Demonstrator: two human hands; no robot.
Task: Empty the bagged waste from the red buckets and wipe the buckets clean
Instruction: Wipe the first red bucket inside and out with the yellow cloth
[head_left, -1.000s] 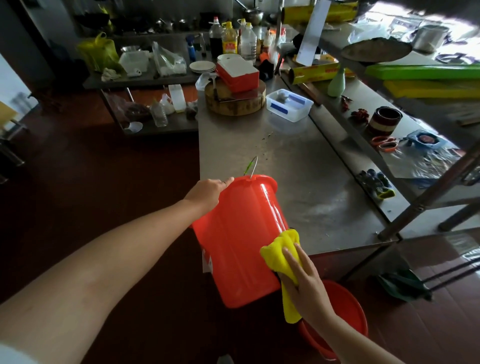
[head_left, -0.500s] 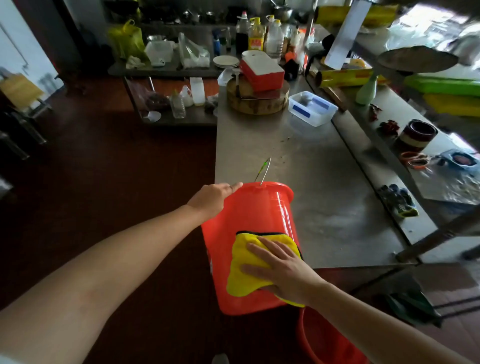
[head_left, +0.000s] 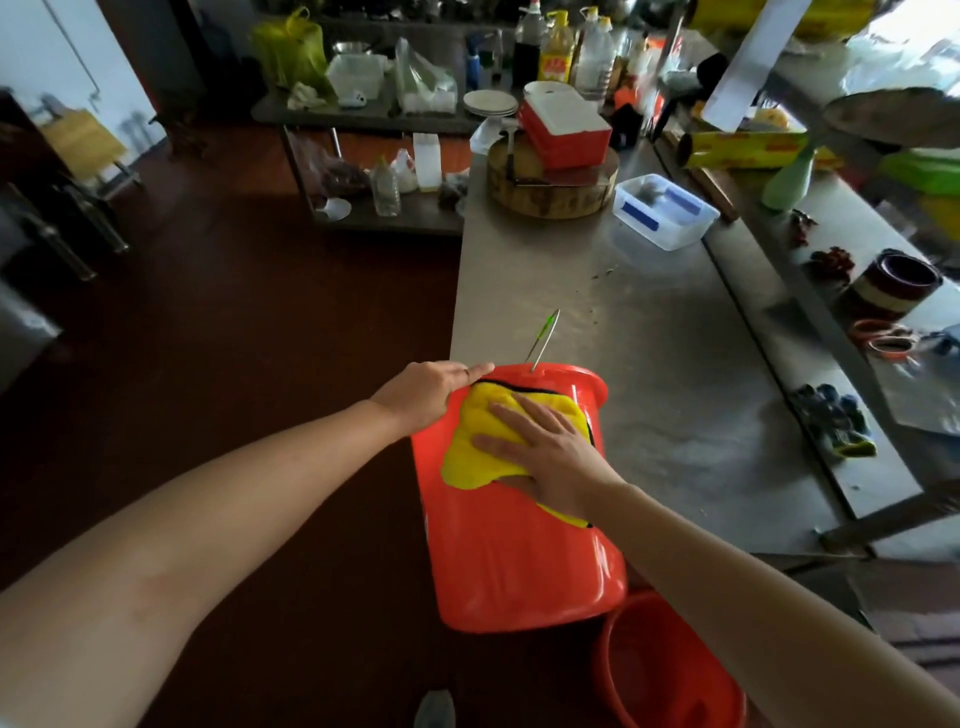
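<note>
Head view: red bucket (head_left: 519, 561) tilted, rim pointing away.

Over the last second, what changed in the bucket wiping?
The right hand slid the yellow cloth up the side of the red bucket to just under its rim, spreading it flat under the palm. The left hand kept holding the rim; the bucket stayed tilted at the table edge.
</note>
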